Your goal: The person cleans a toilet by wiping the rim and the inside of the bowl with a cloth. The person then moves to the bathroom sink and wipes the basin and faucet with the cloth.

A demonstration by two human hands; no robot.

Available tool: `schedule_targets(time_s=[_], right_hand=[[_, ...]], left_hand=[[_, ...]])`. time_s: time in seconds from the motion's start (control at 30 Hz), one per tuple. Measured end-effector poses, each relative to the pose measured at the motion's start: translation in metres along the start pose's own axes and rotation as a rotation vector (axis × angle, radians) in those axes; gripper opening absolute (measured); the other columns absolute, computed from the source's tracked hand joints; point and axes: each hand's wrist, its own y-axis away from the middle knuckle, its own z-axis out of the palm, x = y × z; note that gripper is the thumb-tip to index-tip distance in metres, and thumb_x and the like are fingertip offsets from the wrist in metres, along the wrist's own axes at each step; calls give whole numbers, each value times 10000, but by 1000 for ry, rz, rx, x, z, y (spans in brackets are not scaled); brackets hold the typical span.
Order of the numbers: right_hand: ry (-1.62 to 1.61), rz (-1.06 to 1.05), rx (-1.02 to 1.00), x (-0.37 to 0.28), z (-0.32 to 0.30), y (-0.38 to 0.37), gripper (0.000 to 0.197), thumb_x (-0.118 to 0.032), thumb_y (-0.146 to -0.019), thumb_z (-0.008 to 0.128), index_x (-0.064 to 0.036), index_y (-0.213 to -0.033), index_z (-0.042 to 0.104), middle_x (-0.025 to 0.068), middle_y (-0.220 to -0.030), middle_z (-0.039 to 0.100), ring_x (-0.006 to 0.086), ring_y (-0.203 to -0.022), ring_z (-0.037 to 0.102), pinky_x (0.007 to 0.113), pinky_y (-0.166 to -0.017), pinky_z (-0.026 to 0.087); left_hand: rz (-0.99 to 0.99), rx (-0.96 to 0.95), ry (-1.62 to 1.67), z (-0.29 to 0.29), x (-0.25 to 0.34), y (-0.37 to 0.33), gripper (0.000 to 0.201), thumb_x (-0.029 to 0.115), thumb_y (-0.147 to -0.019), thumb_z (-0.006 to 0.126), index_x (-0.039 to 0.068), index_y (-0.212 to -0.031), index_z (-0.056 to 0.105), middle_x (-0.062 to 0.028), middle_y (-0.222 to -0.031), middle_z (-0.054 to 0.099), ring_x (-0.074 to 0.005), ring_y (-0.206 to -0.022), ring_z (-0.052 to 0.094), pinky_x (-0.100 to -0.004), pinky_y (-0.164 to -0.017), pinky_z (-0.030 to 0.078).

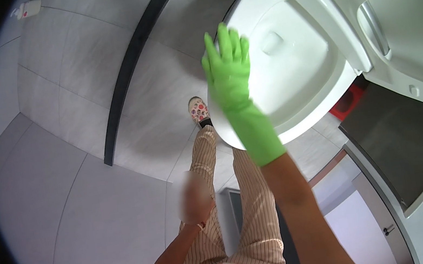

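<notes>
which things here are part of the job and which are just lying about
In use, it seems:
- green glove, on the right hand
- toilet, rim beneath that hand, contact unclear

Apparently just lying about:
- white bottle, upper left
- red object, partly hidden beyond the toilet

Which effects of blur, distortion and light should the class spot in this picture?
Head view: the left hand is blurred; the dark strip bows, and black fills the picture's corners; the toilet bowl shows bright patches; soft shadow darkens the floor beside it.
</notes>
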Motion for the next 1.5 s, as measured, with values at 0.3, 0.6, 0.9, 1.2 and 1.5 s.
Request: schedule_targets(time_s=[0.3,0.6,0.9,1.2,1.5], right_hand=[[-534,477,-121,-29,-25,122,499,-143,-838,552,-58,-1308,409,225,-1339,356,408,-1148,437,421,-947,397],[-364,579,-534,34,-18,163,281,-262,-933,450,-40,-1065,562,159,-901,616,284,-822,601,385,-714,468],[-844,914,-177,173,0,99,452,-262,-939,412,-82,-1347,338,89,-1369,371,211,-1266,354,342,-1028,328],[-836,996,-2,184,-26,86,237,-91,-881,516,-38,-1105,572,60,-964,531,141,-854,507,234,-750,446],[155,347,-203,188,98,30,268,-187,-872,504,-53,-1100,547,165,-1088,550,317,-1024,513,397,-852,417]], left_hand=[[-8,-57,37,-3,-3,-2,811,276,-647,740,55,-1330,361,-129,-1371,338,-293,-1260,310,-419,-1031,263],[-91,0,0,8,15,3,936,282,-615,774,39,-1363,267,-138,-1366,337,-303,-1249,324,-423,-1019,285],[-235,-18,21,8,60,-6,890,289,-590,763,67,-1331,323,-136,-1316,379,-299,-1212,361,-405,-994,324],[-411,-58,63,13,70,-4,894,270,-587,746,79,-1340,304,-131,-1341,354,-295,-1233,341,-405,-1009,313],[-441,-182,-23,-15,98,-18,833,232,-649,694,87,-1343,255,-222,-1207,350,-406,-1008,480,-485,-738,502]])
